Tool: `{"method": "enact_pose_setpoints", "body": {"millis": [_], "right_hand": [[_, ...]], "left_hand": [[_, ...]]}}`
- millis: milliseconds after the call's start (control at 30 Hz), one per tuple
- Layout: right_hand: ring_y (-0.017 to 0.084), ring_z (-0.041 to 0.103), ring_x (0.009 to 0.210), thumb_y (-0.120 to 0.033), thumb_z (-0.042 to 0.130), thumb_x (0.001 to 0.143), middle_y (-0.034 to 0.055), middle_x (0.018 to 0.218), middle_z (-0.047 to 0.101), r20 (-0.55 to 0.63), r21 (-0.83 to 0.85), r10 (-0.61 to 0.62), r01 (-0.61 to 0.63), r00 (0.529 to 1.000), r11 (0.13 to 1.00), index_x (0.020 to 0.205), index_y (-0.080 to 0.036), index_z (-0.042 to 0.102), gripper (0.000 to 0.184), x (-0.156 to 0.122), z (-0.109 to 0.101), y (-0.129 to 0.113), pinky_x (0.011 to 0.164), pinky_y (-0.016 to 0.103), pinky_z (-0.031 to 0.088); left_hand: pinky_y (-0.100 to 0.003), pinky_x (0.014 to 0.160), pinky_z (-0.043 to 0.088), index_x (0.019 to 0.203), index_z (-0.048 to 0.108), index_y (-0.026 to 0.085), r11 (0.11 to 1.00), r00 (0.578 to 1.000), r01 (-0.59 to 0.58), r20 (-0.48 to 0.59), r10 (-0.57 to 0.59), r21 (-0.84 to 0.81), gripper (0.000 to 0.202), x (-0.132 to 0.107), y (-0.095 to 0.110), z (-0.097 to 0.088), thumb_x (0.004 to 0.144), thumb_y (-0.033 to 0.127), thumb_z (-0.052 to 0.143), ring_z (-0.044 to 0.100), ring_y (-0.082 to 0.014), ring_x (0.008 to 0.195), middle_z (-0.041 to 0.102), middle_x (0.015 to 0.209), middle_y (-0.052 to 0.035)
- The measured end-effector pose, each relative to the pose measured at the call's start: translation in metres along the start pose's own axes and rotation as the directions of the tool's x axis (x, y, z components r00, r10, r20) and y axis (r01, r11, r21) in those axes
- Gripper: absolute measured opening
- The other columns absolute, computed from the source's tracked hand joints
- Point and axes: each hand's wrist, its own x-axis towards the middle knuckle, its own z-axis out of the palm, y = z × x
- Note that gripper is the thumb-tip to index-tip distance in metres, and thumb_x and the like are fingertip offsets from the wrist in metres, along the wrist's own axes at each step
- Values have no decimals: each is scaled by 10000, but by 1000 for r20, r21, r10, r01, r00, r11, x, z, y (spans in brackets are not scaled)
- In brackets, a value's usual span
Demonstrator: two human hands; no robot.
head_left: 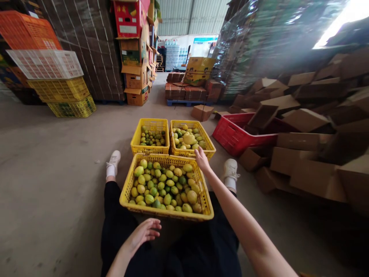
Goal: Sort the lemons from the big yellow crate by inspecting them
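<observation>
A large yellow plastic crate (127, 192) of green and yellow lemons (162, 178) stands between my legs. Behind it are two smaller yellow crates. The left one (134, 140) has small, mostly green lemons (152, 137); the right one (211, 144) has larger, yellower lemons (188, 138). My right hand (202, 159) reaches over the big crate's right rim to the front edge of the back right crate, fingers stretched out, with nothing visible in them. My left hand (147, 231) hovers just before the big crate's near rim, fingers apart and holding nothing.
A red crate (245, 136) and a heap of cardboard boxes (314, 173) lie at the right. Stacked crates (62, 88) stand at the left. Further back are piled fruit cartons (135, 80) and a blue pallet (184, 102) with flattened cardboard. My shoes flank the lemon crates.
</observation>
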Motion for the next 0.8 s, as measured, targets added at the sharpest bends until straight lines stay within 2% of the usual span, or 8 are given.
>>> {"method": "enact_pose_setpoints", "body": {"millis": [67, 133, 200, 267, 367, 500, 600, 800], "right_hand": [[292, 611, 1076, -488, 720, 675, 73, 1026, 716, 27, -64, 14, -12, 1000, 998, 870, -223, 677, 332, -16, -5, 11, 1040, 479, 409], [262, 642, 893, -451, 776, 592, 44, 889, 719, 70, -93, 40, -34, 997, 995, 764, -237, 674, 293, -50, -16, 29, 953, 464, 472], [237, 641, 799, -430, 790, 568, 43, 862, 716, 107, -111, 58, -46, 993, 993, 761, -240, 696, 287, -91, -32, 50, 837, 423, 520], [231, 644, 804, -446, 767, 596, 56, 893, 718, 125, -110, 51, -37, 991, 993, 806, -238, 727, 298, -128, -53, 69, 742, 373, 532], [223, 647, 787, -458, 733, 623, 71, 888, 723, 49, -113, 66, -60, 997, 992, 848, -208, 738, 336, -164, -88, 86, 715, 360, 532], [211, 649, 760, -480, 695, 640, 85, 928, 735, -85, -141, 87, -98, 993, 985, 888, -189, 726, 384, -181, -119, 92, 699, 357, 532], [210, 655, 761, -478, 688, 643, 85, 943, 734, -130, -102, 102, -116, 986, 988, 898, -192, 711, 384, -185, -122, 90, 678, 346, 531], [185, 664, 713, -422, 691, 687, 61, 908, 718, -152, 99, 80, -65, 985, 993, 914, -195, 675, 321, -213, -106, 70, 686, 341, 543]], "left_hand": [[-315, 842, 451, 1059, 713, 199, 1000, 1000, 6, 10, -5, -23, 662, -1, -6, -1, 599, 672, 755, 669, -220, 931, 703, 1139, -118], [-315, 841, 450, 1046, 720, 214, 999, 1000, 15, 3, -15, -38, 676, -3, -12, -4, 573, 695, 764, 670, -223, 929, 709, 1129, -109], [-325, 845, 448, 1040, 723, 220, 999, 999, 26, -17, -27, -40, 703, -5, -16, -9, 544, 716, 766, 670, -232, 930, 713, 1121, -106], [-332, 860, 442, 1050, 721, 216, 999, 999, 31, -35, -32, -32, 722, -10, -14, -14, 537, 721, 766, 667, -239, 945, 710, 1133, -110], [-331, 887, 433, 1084, 708, 200, 1000, 999, 21, -37, -22, -20, 700, -19, -2, -19, 585, 687, 768, 660, -236, 980, 701, 1166, -118], [-329, 893, 438, 1098, 698, 189, 1000, 999, -14, -50, 14, -3, 624, -32, 17, -15, 648, 615, 768, 663, -234, 987, 699, 1175, -120], [-332, 903, 443, 1115, 693, 189, 998, 997, -60, -57, 60, 14, 551, -45, 24, -4, 712, 563, 743, 665, -234, 999, 696, 1180, -118], [-338, 886, 460, 1087, 712, 186, 990, 989, -118, -83, 124, 73, 415, -93, 41, 17, 790, 477, 708, 674, -226, 963, 712, 1133, -115]]}}
